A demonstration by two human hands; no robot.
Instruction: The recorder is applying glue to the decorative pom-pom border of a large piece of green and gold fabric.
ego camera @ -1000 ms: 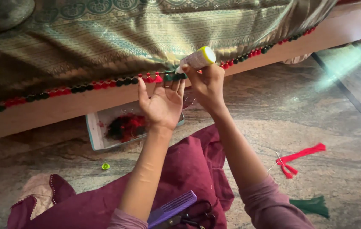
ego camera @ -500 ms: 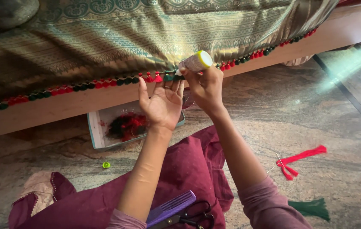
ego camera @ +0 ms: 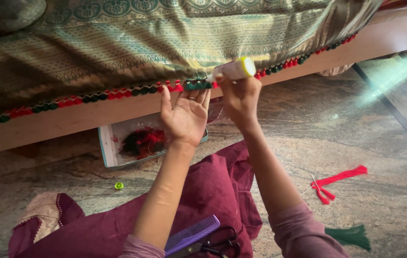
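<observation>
A shallow pale-blue cardboard box (ego camera: 110, 152) on the stone floor holds red and green thread tassels (ego camera: 142, 142). The right hand (ego camera: 240, 94) grips a white glue tube with yellow base (ego camera: 234, 69) at the green-gold woven fabric's tassel edge (ego camera: 198, 85); the left hand (ego camera: 185, 113), fingers together, palm up, supports that edge.

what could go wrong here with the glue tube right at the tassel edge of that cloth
1. The right hand holds the glue tube tipped toward the green tassels; glue could smear onto the patterned cloth above.
2. The left hand lies open under the trim, so drips may land on its fingers.
3. The scissors and purple comb lie on the lap near the elbows and might get knocked.
</observation>
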